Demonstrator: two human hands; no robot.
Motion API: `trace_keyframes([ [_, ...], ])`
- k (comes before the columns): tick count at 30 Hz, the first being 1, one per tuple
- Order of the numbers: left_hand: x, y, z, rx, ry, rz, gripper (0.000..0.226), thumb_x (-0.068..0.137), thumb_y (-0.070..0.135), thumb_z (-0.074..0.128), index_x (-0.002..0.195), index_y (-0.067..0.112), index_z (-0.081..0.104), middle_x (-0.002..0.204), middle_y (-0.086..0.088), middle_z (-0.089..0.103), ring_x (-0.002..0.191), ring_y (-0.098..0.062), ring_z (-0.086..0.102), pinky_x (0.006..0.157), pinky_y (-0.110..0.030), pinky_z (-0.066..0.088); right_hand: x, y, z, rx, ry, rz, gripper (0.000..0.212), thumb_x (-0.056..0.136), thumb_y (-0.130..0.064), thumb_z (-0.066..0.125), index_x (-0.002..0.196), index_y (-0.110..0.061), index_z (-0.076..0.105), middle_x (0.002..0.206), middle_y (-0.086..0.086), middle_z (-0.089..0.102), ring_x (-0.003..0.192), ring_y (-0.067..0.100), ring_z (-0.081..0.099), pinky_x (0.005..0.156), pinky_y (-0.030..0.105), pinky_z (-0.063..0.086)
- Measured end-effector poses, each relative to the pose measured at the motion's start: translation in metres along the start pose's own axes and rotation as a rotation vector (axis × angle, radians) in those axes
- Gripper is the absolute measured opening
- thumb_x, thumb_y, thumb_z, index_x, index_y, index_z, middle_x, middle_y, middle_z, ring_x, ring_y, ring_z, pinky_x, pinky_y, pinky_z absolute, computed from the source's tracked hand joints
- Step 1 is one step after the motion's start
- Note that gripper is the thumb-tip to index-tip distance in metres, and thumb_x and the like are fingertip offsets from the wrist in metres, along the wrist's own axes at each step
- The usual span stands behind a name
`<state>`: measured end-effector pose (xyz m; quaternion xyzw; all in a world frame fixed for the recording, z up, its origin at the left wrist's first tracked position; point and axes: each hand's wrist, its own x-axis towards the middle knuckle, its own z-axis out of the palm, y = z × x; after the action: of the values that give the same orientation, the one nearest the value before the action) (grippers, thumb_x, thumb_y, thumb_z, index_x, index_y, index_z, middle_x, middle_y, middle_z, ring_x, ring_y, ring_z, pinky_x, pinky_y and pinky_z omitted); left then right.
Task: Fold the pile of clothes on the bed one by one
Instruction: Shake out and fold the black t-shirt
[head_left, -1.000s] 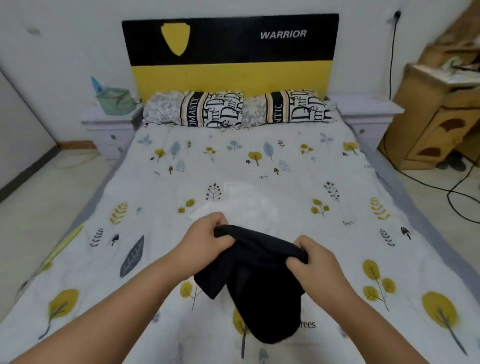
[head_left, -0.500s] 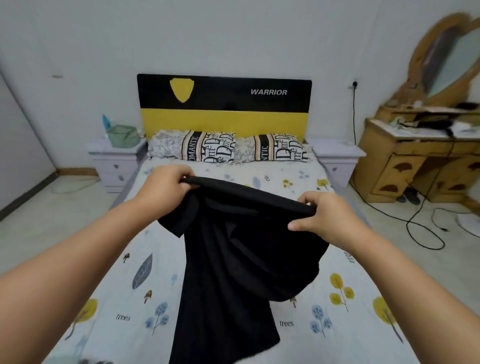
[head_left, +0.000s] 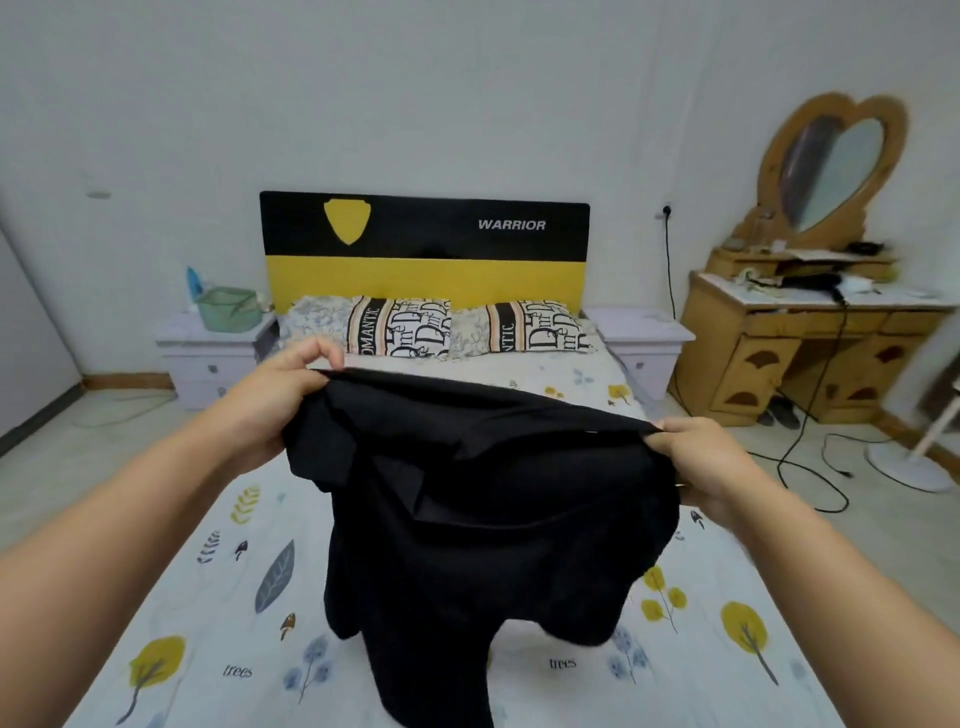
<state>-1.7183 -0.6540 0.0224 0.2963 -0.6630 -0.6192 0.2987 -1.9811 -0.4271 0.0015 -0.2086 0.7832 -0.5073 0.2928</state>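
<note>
From the head view, the black garment (head_left: 483, 519) had been drawn wider than half a second earlier, the hands further apart above the bed (head_left: 208, 597). The left hand (head_left: 275, 395) pinched its top edge, fingers curled round cloth; the right hand (head_left: 701, 462) gripped the opposite end likewise. The fabric sagged between them and hung over the bed, so it looked soft, light and limp, best held at the top corners

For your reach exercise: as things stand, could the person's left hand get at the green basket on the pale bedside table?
Probably not. The left hand grips the black garment, and the green basket stands on the pale bedside table at the far end of the bed.
</note>
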Motion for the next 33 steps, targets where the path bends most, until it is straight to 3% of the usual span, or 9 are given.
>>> trace_keyframes([
  [3,0.003,-0.009,0.004,0.426,0.074,0.042,0.045,0.081,-0.009,0.031,0.050,0.018,0.051,0.047,0.003,0.045,0.045,-0.013,0.037,0.040,-0.019,0.026,-0.012,-0.022,0.009,0.147,-0.003,-0.008,0.013,0.091,-0.007,0.049,0.088,-0.001,0.060,0.084,0.017,0.064,0.074,0.028,0.059,0.062,0.031,0.042],
  [6,0.004,-0.014,0.016,1.039,0.167,0.134,0.027,0.084,0.034,0.054,0.061,0.020,0.052,0.065,0.000,0.051,0.064,-0.021,0.050,0.056,-0.028,0.033,-0.021,-0.052,0.018,0.251,-0.007,-0.026,0.017,0.091,-0.017,0.053,0.095,-0.007,0.067,0.090,0.015,0.069,0.082,0.029,0.063,0.070,0.032,0.047],
  [9,-0.001,-0.022,0.033,1.434,0.216,0.104,0.078,0.056,0.088,0.037,0.085,0.017,0.050,0.093,-0.001,0.047,0.092,-0.022,0.049,0.075,-0.036,0.043,-0.029,-0.073,0.026,0.230,-0.004,-0.082,0.016,0.090,-0.019,0.054,0.087,-0.009,0.067,0.089,0.013,0.069,0.081,0.027,0.062,0.072,0.032,0.045],
  [12,-0.002,-0.028,0.048,1.645,0.283,0.011,0.105,0.050,0.096,0.027,0.112,0.014,0.051,0.112,-0.006,0.046,0.110,-0.026,0.041,0.088,-0.043,0.037,-0.033,-0.083,0.035,0.202,-0.011,-0.144,0.015,0.088,-0.018,0.054,0.091,-0.008,0.066,0.091,0.015,0.065,0.083,0.027,0.059,0.073,0.033,0.040],
  [15,0.001,-0.027,0.053,1.773,0.292,0.020,0.072,0.076,0.078,0.037,0.110,0.018,0.057,0.111,-0.006,0.050,0.109,-0.026,0.041,0.088,-0.044,0.035,-0.035,-0.086,0.040,0.160,-0.023,-0.191,0.012,0.089,-0.015,0.051,0.090,-0.009,0.061,0.086,0.015,0.059,0.081,0.026,0.053,0.071,0.034,0.035],
  [18,0.007,-0.022,0.046,1.542,0.108,0.004,0.038,0.096,0.049,0.036,0.103,0.022,0.063,0.103,-0.007,0.052,0.113,-0.029,0.043,0.088,-0.041,0.036,-0.035,-0.082,0.035,0.077,-0.029,-0.248,0.010,0.091,-0.013,0.049,0.085,-0.009,0.057,0.080,0.015,0.052,0.076,0.025,0.049,0.068,0.034,0.034],
  [21,0.005,-0.008,0.028,0.853,-0.135,-0.041,0.026,0.099,0.030,0.041,0.083,0.020,0.060,0.089,-0.007,0.060,0.092,-0.021,0.057,0.072,-0.029,0.039,-0.035,-0.076,0.024,0.000,-0.081,-0.249,0.009,0.090,-0.014,0.055,0.084,-0.008,0.059,0.079,0.013,0.057,0.075,0.024,0.055,0.069,0.033,0.041],
  [28,0.001,0.017,0.013,0.209,0.082,0.212,0.036,0.097,0.008,0.037,0.082,0.025,0.065,0.070,0.013,0.067,0.066,-0.001,0.059,0.056,-0.015,0.042,-0.035,-0.050,0.004,-0.573,-0.301,-0.307,0.051,0.072,-0.009,0.078,0.110,-0.025,0.047,0.106,0.005,0.055,0.089,0.022,0.059,0.082,0.033,0.049],
  [33,-0.001,0.024,0.017,0.146,0.200,0.311,0.046,0.092,-0.002,0.037,0.075,0.034,0.061,0.080,0.007,0.062,0.071,-0.011,0.054,0.059,-0.024,0.042,-0.031,-0.034,0.010,-0.775,-0.179,-0.454,0.035,0.078,0.001,0.068,0.085,-0.027,0.047,0.088,0.001,0.059,0.078,0.017,0.055,0.067,0.028,0.046],
])
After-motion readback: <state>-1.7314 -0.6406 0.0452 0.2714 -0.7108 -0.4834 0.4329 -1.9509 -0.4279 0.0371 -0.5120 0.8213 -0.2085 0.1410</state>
